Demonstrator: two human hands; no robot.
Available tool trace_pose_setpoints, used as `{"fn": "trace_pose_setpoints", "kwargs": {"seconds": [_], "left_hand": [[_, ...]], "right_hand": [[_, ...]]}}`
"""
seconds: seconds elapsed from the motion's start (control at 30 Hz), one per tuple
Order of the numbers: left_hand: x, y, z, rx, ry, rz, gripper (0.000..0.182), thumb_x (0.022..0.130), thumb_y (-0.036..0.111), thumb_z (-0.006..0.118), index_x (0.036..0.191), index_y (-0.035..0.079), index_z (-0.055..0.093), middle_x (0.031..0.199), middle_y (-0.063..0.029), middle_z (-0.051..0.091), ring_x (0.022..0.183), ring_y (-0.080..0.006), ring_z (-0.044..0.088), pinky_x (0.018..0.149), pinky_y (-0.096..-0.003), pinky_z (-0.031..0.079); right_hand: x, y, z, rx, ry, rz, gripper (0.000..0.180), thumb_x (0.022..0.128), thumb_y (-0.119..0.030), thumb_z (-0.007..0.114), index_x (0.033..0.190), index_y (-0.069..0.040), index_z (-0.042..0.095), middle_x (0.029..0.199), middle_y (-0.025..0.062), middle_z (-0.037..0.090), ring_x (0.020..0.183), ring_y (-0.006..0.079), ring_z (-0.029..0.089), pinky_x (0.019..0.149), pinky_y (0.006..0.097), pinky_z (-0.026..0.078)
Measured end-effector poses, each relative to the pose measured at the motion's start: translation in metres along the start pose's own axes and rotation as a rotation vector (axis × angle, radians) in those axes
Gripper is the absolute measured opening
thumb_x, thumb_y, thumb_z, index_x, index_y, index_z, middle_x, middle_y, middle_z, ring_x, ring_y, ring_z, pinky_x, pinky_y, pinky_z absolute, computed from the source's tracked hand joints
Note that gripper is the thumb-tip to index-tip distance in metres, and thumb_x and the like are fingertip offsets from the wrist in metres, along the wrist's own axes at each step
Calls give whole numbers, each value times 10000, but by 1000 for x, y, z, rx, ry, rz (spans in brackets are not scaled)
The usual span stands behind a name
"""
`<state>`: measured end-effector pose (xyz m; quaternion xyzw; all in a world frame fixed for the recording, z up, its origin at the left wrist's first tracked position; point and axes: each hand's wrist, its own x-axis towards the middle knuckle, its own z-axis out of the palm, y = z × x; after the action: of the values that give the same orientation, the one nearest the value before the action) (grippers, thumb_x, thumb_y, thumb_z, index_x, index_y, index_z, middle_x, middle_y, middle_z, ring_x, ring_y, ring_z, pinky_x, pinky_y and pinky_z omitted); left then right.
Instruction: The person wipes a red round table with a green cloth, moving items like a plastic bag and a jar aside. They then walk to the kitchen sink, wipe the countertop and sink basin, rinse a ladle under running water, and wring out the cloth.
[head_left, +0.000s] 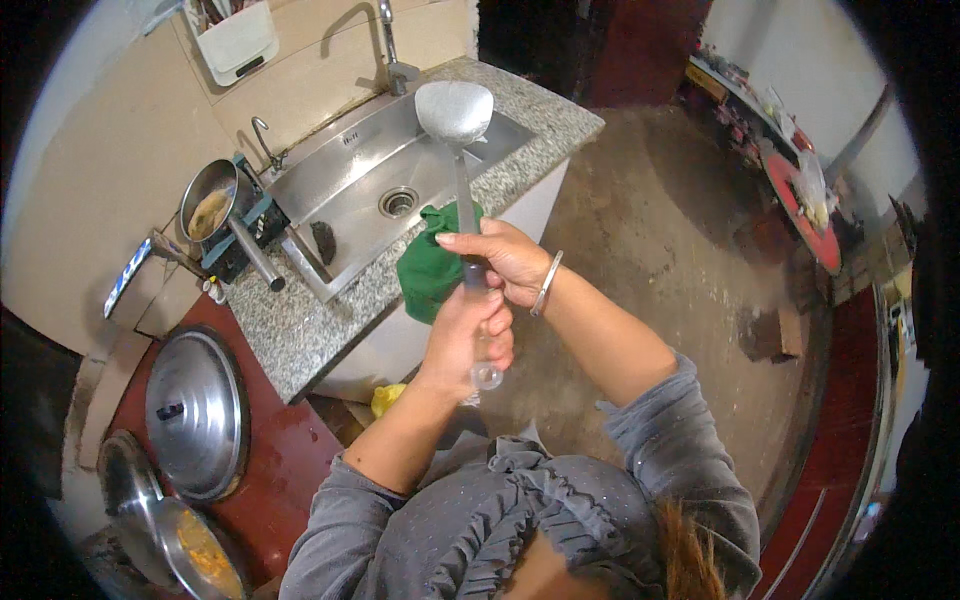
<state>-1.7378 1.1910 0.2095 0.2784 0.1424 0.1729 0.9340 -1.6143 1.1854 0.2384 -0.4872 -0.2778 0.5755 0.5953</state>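
A metal wok spatula (455, 112) points away from me, its broad blade above the sink basin. My left hand (466, 337) is wrapped around the clear lower part of its handle, with the ring at the end showing below the fist. Farther up, my right hand (511, 259) grips a green cloth (427, 277) against the spatula's shaft, thumb on top. The cloth hangs down to the left, in front of the counter edge. A bracelet circles my right wrist. The fingers of my right hand behind the shaft are partly hidden.
The stainless sink (360, 176) is set in a granite counter (292, 337), with a faucet (395, 71) behind. A long-handled pan (214, 206) rests on a rack at left. A large metal lid (196, 412) and a bowl of yellowish food (206, 551) are on the red surface.
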Motion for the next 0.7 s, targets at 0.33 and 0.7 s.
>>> {"fn": "trace_pose_setpoints", "kwargs": {"seconds": [0.33,0.7], "left_hand": [[116,70,-68,1051,252,294,256,892,219,425,1049,24,477,859,-58,543,761,-121,541,615,-244,449],[192,137,-128,1304,587,758,453,693,50,622,1119,38,467,1071,-157,497,1051,-308,452,880,-346,371]], "right_hand": [[162,-28,-39,-103,-68,119,199,635,-18,512,830,16,533,708,73,531,626,160,524,545,298,442],[264,-17,-101,135,-184,355,264,659,-7,499,922,13,504,880,115,549,740,213,553,672,332,483]]}}
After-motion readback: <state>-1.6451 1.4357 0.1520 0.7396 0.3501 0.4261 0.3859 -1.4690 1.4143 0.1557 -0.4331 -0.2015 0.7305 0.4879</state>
